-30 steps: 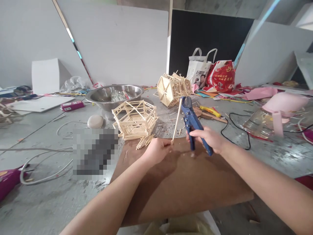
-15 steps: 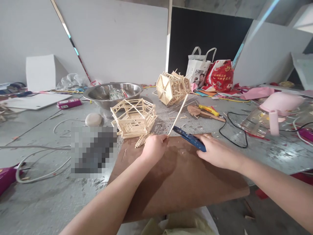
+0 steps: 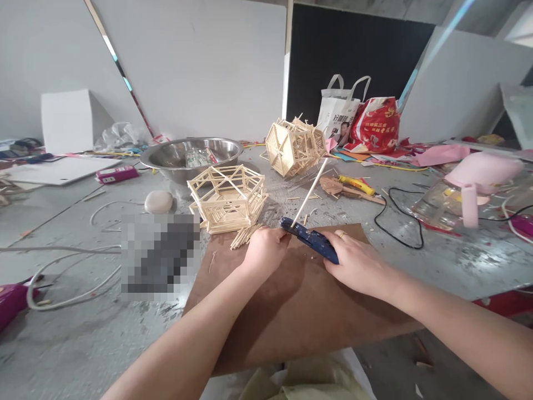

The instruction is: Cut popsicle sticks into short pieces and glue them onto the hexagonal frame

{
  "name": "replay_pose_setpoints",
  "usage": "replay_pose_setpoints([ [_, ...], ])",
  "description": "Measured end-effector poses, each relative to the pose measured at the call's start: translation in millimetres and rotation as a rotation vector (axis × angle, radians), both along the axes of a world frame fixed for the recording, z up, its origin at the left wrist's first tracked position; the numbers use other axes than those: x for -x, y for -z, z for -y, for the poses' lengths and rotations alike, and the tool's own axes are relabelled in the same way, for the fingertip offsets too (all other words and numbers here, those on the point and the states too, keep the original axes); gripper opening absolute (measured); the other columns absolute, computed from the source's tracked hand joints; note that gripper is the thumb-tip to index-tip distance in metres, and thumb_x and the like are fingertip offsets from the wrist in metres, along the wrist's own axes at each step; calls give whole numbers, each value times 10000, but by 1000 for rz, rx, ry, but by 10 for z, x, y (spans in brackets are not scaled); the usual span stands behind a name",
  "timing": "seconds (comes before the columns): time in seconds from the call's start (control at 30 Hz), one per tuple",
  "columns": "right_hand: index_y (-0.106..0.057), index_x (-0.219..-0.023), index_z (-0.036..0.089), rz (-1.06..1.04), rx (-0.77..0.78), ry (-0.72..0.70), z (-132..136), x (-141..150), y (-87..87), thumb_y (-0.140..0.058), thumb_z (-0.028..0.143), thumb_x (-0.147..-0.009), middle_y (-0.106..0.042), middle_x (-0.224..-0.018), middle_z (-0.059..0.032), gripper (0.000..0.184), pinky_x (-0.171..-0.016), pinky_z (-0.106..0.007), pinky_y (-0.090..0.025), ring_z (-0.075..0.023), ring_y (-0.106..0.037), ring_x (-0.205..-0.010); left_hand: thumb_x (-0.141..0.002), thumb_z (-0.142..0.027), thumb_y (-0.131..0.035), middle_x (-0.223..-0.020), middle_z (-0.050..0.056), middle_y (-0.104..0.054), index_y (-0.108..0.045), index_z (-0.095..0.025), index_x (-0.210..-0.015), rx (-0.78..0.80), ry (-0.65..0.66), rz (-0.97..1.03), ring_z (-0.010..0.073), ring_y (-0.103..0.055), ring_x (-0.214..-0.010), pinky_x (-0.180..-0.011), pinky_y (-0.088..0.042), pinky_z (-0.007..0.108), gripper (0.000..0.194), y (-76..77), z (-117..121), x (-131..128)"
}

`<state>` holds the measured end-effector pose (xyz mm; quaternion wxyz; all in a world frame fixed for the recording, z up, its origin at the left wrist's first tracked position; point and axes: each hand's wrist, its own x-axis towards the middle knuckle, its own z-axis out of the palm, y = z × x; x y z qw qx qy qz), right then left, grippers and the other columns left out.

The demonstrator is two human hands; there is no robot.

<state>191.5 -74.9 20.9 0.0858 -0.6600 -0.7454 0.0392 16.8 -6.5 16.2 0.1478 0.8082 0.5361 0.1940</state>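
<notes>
The lower end of the stick (image 3: 308, 192) is hidden at the blue cutter (image 3: 313, 239) and left hand (image 3: 265, 253). The cutter's handles are mostly covered by the right hand (image 3: 358, 263). A dark object (image 3: 164, 255) beside the brown board (image 3: 300, 316) is blurred into squares. A purple tool (image 3: 15, 306) is cut off at the left.

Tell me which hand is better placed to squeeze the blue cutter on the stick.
The right hand, most likely: it holds the blue cutter, whose head meets the stick. The left hand seems occupied pinching the stick's lower end.
</notes>
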Motion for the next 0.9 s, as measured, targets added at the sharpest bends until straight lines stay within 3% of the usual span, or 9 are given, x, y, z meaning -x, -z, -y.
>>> replay_pose_setpoints([
  [0.23, -447, -1080, 219, 65, 39, 21, -4, -11, 16, -428, 263, -723, -555, -887, -60, 360, -600, -267, -337, -199, -551, -778, -743, -308, -386, -488, 10, -511, -641, -166, -661, -18, 19, -78, 106, -466, -513, -537, -321, 204, 304, 11, -10, -8],
  [0.33, -484, -1033, 215, 61, 91, 13, -9, -14, -13, -402, 355, -751, -578, -878, -69, 325, -601, -286, -346, -218, -561, -769, -737, -283, -383, -546, 30, -561, -636, -166, -651, -36, 63, -151, 117, -487, -533, -543, -328, 214, 292, 15, -23, 1],
  [0.5, -558, -888, 193, -96, 266, -39, -48, -43, -108, -231, 591, -757, -612, -850, -94, 531, -609, -285, -355, -241, -559, -827, -731, -247, -376, -612, 52, -593, -618, -157, -662, -50, 154, -226, 135, -514, -565, -541, -335, 226, 267, 29, -40, 20],
  [0.7, -519, -804, 198, -215, 448, 44, -145, -79, -83, -122, 598, -771, -601, -593, -39, 564, -538, -259, -343, -168, -577, -552, -721, -238, -394, -646, 86, -604, -620, -155, -682, -38, 155, -310, 180, -545, -629, -580, -362, 260, 243, 83, -46, -4],
  [0.9, -471, -822, 183, -297, 535, 62, -190, -54, -43, -139, 560, -791, -602, -612, -8, 503, -502, -230, -347, -101, -523, -367, -736, -245, -380, -697, 94, -622, -622, -168, -708, -57, 147, -355, 208, -564, -695, -626, -376, 287, 256, 91, -35, -18],
])
